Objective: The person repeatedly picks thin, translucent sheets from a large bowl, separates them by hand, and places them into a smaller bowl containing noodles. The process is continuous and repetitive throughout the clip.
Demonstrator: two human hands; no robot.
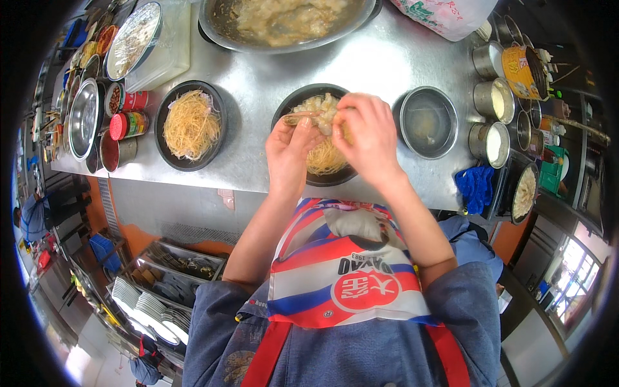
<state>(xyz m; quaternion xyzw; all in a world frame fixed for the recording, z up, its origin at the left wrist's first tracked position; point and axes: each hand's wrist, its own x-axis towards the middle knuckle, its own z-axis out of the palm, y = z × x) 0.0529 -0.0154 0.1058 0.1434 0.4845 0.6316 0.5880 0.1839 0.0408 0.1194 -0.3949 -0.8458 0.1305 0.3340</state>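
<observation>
Both hands meet over a round dark pan (pixel 314 180) on the steel table. My left hand (pixel 293 150) pinches a raw shrimp (pixel 302 116) between thumb and fingers. Against the shrimp's right end, my right hand (pixel 365 133) has its fingertips curled; whether it grips the flesh is partly hidden. Pale raw shrimp (pixel 314 104) and thin yellowish noodle-like strands (pixel 325 158) lie in the pan below. Left of it, a second dark pan (pixel 158 128) holds a mound of similar strands (pixel 191 126). A metal bowl (pixel 429 149) with cloudy liquid stands to the right.
A large metal basin (pixel 290 49) with a pale, wet mass stands behind the hands. Jars (pixel 128 125) and bowls crowd the left, steel tins (pixel 489 145) and a blue cloth (pixel 474 189) the right. Another person's blue clothing (pixel 476 246) shows beyond the table's front edge at right.
</observation>
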